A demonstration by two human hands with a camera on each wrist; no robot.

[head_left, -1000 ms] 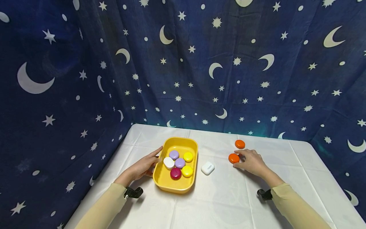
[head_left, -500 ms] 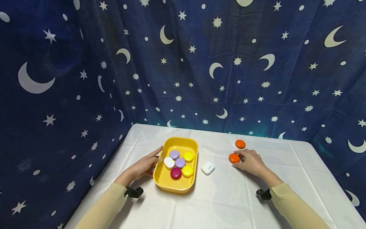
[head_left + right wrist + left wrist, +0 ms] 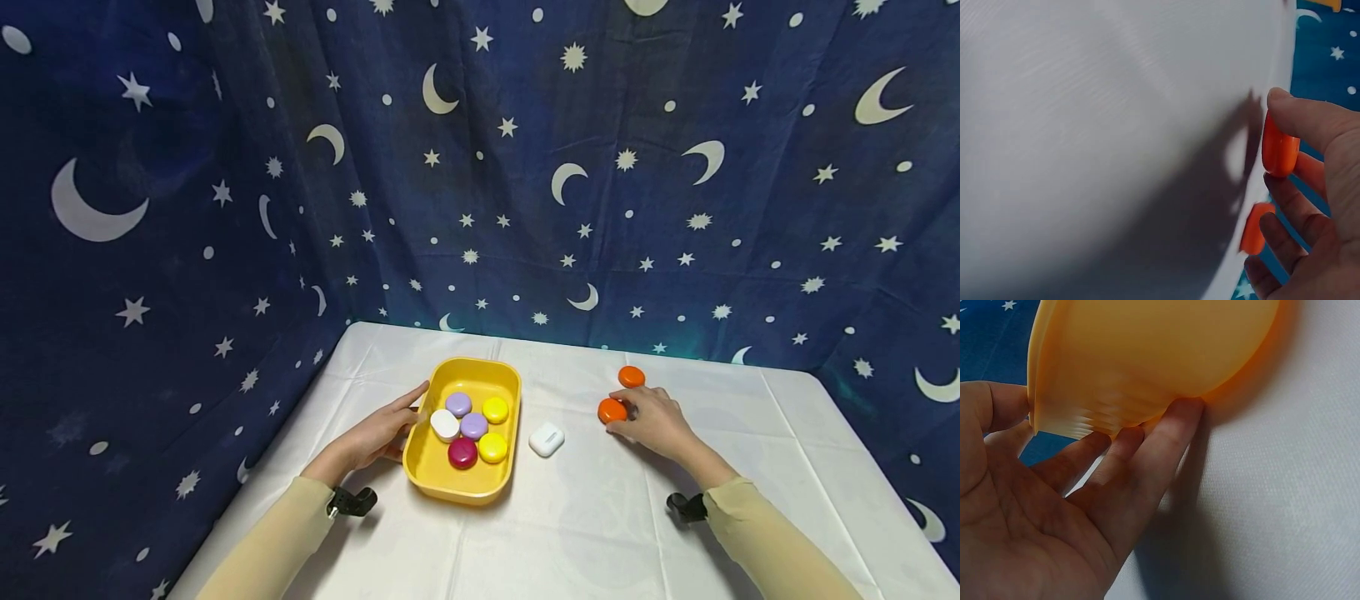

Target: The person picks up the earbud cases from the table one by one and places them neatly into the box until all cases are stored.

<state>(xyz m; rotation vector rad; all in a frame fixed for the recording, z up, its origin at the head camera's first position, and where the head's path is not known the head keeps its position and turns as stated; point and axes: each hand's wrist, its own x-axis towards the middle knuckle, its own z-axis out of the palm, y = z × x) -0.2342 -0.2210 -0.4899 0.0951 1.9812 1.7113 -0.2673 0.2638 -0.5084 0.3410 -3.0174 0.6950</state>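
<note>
My right hand [image 3: 628,414] pinches an orange disc [image 3: 611,410] between thumb and fingers at the table's right middle. In the right wrist view this disc [image 3: 1280,155] stands on edge, a little above the white cloth. A second orange disc [image 3: 631,376] lies just beyond it. My left hand [image 3: 390,429] rests with straight fingers [image 3: 1147,456] against the left outer wall of a yellow tray [image 3: 435,483]. The tray holds two purple discs, two yellow ones, a white one [image 3: 444,425] and a magenta one [image 3: 462,452].
A white earbud case [image 3: 546,439] lies between the tray and my right hand. The table [image 3: 585,533] is covered with a white cloth. A dark blue curtain with stars and moons [image 3: 525,167] closes off the back and left sides.
My right hand's fingers have closed round the nearer orange disc and tipped it up slightly. My left hand and the tray have not moved.
</note>
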